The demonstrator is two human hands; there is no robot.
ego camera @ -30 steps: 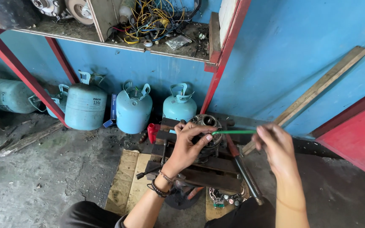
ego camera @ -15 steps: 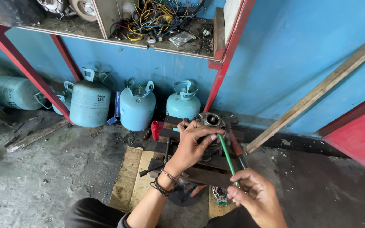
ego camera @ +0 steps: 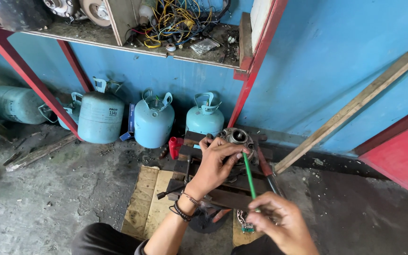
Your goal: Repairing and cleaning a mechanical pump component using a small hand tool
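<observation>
My left hand [ego camera: 216, 163] rests on a round metal part [ego camera: 236, 137] clamped on a dark steel frame [ego camera: 227, 196], fingertips pressing against a thin green rod [ego camera: 248, 174]. My right hand [ego camera: 279, 222] grips the rod's near end, low in the view. The rod runs from my right hand up to the metal part. A long metal tool with a red handle [ego camera: 265, 167] lies to the right of the part on the frame.
Several pale blue gas cylinders [ego camera: 154, 120] stand along the blue wall. A wooden pallet [ego camera: 147, 198] lies under the frame. A wooden plank [ego camera: 350, 111] leans on the right. A red-framed shelf [ego camera: 175, 45] above holds wires and parts.
My right hand has swung the green rod from lying level to pointing toward me, dropping down and left. My left hand stays on the metal part.
</observation>
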